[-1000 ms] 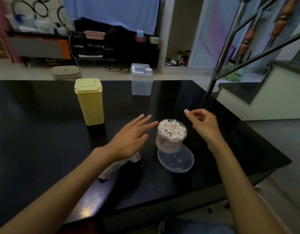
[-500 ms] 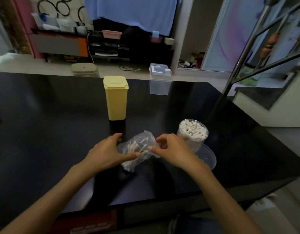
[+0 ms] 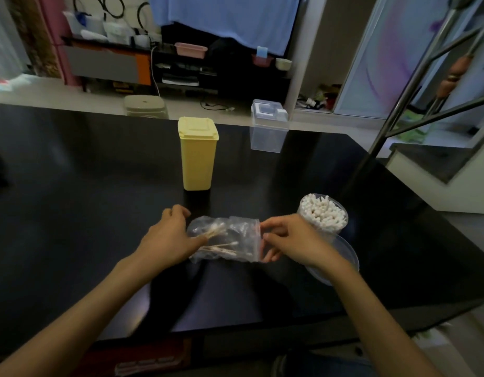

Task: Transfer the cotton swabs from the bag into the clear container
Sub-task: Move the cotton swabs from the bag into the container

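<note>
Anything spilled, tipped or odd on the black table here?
Nothing stands out. The round clear container stands upright, full of swabs, its lid lying beside it. The left hand and right hand hold the crumpled plastic bag with a few swabs inside; none lie loose.

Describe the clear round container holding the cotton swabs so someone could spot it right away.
On the black table, look toward the near right side, just beyond the right hand. The clear round container stands upright there, packed with white cotton swabs, unlike the lidded yellow bin and the clear square box farther back.
</note>
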